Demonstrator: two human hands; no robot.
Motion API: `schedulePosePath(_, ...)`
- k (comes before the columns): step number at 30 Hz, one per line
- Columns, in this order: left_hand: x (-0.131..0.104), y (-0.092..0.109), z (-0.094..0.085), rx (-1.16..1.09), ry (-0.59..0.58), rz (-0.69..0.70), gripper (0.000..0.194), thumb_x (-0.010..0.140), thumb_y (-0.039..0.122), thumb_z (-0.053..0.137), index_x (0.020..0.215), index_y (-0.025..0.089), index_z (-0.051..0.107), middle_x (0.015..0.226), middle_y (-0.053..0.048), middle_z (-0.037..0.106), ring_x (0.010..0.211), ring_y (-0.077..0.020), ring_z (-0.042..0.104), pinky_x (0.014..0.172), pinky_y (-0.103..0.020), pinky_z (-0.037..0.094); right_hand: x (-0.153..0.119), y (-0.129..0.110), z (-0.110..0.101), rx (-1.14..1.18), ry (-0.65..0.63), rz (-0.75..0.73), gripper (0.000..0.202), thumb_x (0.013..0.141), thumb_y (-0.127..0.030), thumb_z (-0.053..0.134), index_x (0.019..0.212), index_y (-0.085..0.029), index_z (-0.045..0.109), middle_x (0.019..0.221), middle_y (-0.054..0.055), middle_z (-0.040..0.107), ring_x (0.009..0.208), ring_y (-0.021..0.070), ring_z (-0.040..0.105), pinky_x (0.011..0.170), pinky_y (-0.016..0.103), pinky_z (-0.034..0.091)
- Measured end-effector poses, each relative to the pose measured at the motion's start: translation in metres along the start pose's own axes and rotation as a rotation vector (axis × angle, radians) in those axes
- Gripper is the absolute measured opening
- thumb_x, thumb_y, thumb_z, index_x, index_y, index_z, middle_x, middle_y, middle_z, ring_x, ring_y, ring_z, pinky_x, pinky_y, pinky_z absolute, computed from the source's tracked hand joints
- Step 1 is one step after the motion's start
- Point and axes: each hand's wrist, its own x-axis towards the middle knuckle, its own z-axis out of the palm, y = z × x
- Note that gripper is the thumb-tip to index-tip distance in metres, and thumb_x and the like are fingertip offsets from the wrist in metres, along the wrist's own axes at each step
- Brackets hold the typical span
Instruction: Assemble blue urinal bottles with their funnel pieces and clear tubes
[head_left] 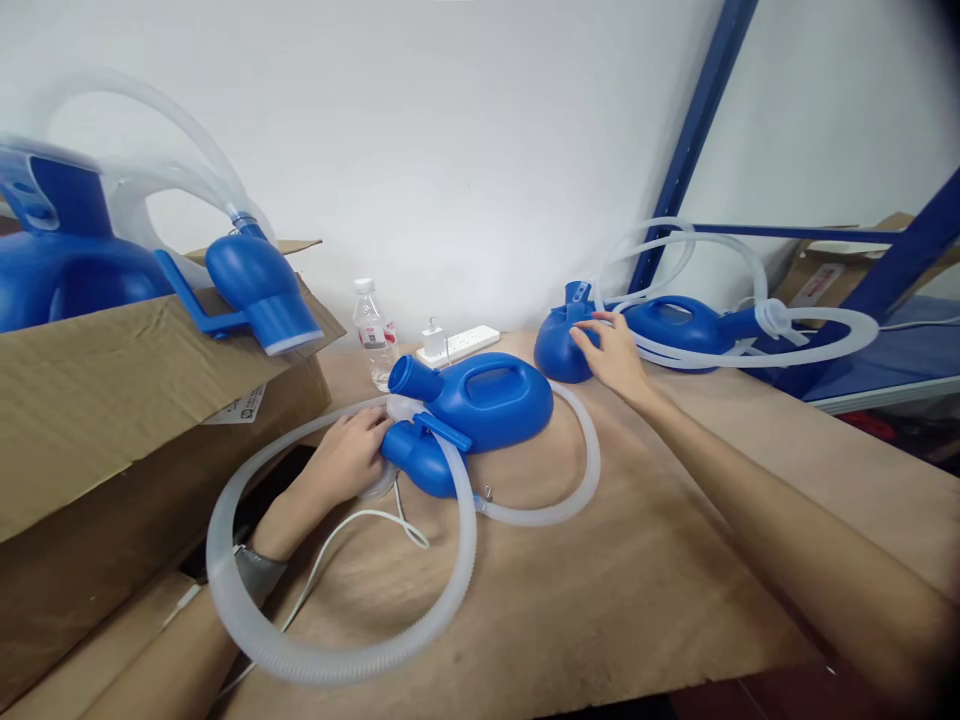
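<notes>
Grip unclear: left hand (pixel 349 455) touches a blue cup (pixel 427 465) mid-desk (pixel 600 590), right hand (pixel 616 355) another blue container (pixel 561 348) near the back edge. Hose (pixel 536 515) already joins the cup; the jug (pixel 521 412) behind looks uncapped; what remains, I cannot tell.

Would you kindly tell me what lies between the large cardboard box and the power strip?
In the head view, a white-capped clear bottle stands there.

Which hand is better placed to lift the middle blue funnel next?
Likely the left hand: it is right at the blue funnel; the right hand is farther off, at a blue bottle.
</notes>
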Motion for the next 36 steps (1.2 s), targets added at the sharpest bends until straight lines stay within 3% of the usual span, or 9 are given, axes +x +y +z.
schedulePosePath(3,0.001,0.008,-0.004,0.025,0.047,0.007,0.047,0.084,0.007,0.049,0.124,0.014,0.072,0.132,-0.018,0.07,0.124,-0.0371,0.064,0.102,-0.052,0.052,-0.046,-0.06,-0.015,0.183,-0.215,-0.259,0.044,0.101,-0.056,0.053,0.12,-0.023,0.075,0.124,0.013,0.07,0.121,0.0321,0.066,0.111,0.053,0.051)
schedulePosePath(6,0.002,0.018,-0.007,0.021,0.081,0.004,0.042,0.085,0.008,0.049,0.119,0.014,0.072,0.128,-0.017,0.071,0.118,-0.0367,0.066,0.097,-0.052,0.053,-0.101,-0.102,-0.029,0.131,-0.526,-0.449,0.064,0.092,-0.07,0.063,0.141,-0.03,0.065,0.15,0.012,0.059,0.14,0.0373,0.054,0.12,0.059,0.041)
schedulePosePath(10,0.002,0.033,-0.006,-0.038,0.114,0.039,0.039,0.09,0.009,0.043,0.116,0.015,0.071,0.116,-0.015,0.071,0.106,-0.0328,0.067,0.094,-0.049,0.054,-0.143,-0.1,-0.037,0.055,-0.776,-0.335,0.092,0.088,-0.076,0.065,0.165,-0.044,0.029,0.177,0.005,0.018,0.163,0.0425,0.01,0.126,0.071,0.021)
schedulePosePath(13,0.0,0.044,-0.005,-0.108,0.112,0.08,0.031,0.094,0.014,0.044,0.111,0.016,0.07,0.113,-0.014,0.068,0.101,-0.0299,0.066,0.092,-0.047,0.055,-0.141,-0.074,-0.042,0.089,-0.828,-0.265,0.083,0.095,-0.065,0.062,0.166,-0.044,0.025,0.179,0.004,0.012,0.164,0.0401,0.003,0.126,0.069,0.022)
schedulePosePath(18,0.0,0.056,-0.001,-0.166,0.156,0.242,0.033,0.096,0.017,0.044,0.118,0.014,0.069,0.128,-0.018,0.066,0.112,-0.0333,0.064,0.097,-0.051,0.054,-0.127,-0.033,-0.047,0.162,-0.797,-0.288,0.053,0.101,-0.048,0.054,0.151,-0.029,0.055,0.167,0.01,0.041,0.158,0.034,0.032,0.126,0.061,0.032)
schedulePosePath(23,0.002,0.05,0.009,-0.215,0.09,0.347,0.034,0.094,0.02,0.05,0.121,0.018,0.07,0.14,-0.018,0.063,0.123,-0.035,0.062,0.102,-0.054,0.053,-0.125,-0.015,-0.045,0.215,-0.684,-0.245,0.036,0.104,-0.045,0.044,0.097,-0.024,0.071,0.112,0.01,0.074,0.11,0.0301,0.069,0.101,0.052,0.055)
schedulePosePath(30,-0.012,0.027,-0.017,-0.668,-0.153,0.404,0.05,0.093,0.04,0.069,0.14,0.023,0.062,0.164,-0.017,0.045,0.152,-0.0328,0.043,0.124,-0.059,0.035,-0.117,-0.005,-0.043,0.381,-0.395,0.089,0.045,0.103,-0.059,0.044,0.091,-0.022,0.067,0.093,0.006,0.072,0.092,0.0244,0.067,0.089,0.039,0.054)
schedulePosePath(33,-0.014,0.017,-0.044,-0.787,-0.408,0.3,0.056,0.092,0.055,0.068,0.139,0.026,0.065,0.152,-0.015,0.06,0.145,-0.0337,0.053,0.116,-0.054,0.046,-0.106,-0.006,-0.047,0.566,-0.333,0.244,0.043,0.097,-0.062,0.055,0.088,-0.021,0.065,0.069,0.0,0.061,0.063,0.0175,0.057,0.062,0.032,0.049)
schedulePosePath(36,-0.011,0.011,-0.057,-0.905,-0.491,0.239,0.073,0.092,0.08,0.045,0.124,0.021,0.074,0.128,-0.016,0.074,0.122,-0.0313,0.068,0.102,-0.044,0.056,-0.09,-0.01,-0.054,0.75,-0.27,0.364,0.037,0.089,-0.057,0.069,0.083,-0.021,0.063,0.06,-0.003,0.052,0.05,0.0116,0.044,0.046,0.026,0.037)
